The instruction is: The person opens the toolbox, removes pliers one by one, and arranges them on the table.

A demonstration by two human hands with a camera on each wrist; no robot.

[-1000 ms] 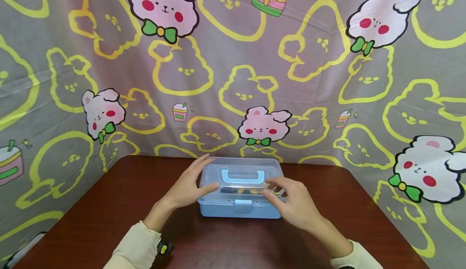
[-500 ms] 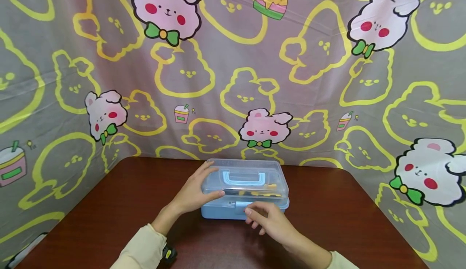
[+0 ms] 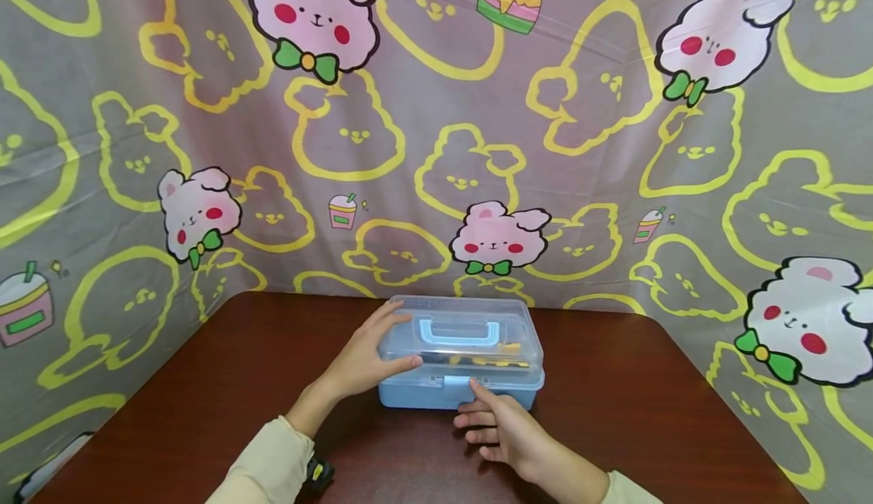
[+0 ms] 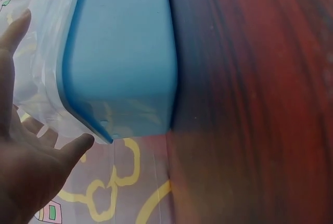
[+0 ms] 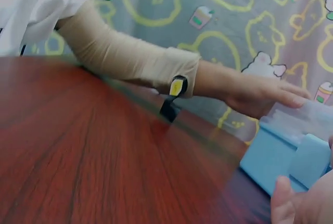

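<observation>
A storage box with a light blue base (image 3: 412, 396) and a clear lid (image 3: 477, 308) stands on the table, its lid down. A blue carrying handle (image 3: 460, 340) lies flat on top, and dark and yellow items (image 3: 477, 361) show through the plastic. My left hand (image 3: 364, 356) rests with spread fingers on the lid's left side, thumb toward the front. At the front latch (image 3: 455, 389), my right hand (image 3: 514, 432) has its thumb tip against the latch's right side, the other fingers loosely bent below. The right wrist view shows the blue latch (image 5: 311, 159) close up.
The brown wooden table (image 3: 614, 413) extends on both sides of the box. Behind it hangs a grey cloth (image 3: 586, 261) with cartoon rabbit prints. A black strap with a yellow tag (image 5: 177, 87) is on the left wrist.
My right hand has come down from the lid's right side to the front latch, its thumb now at the latch. The left hand has stayed on the lid's left side.
</observation>
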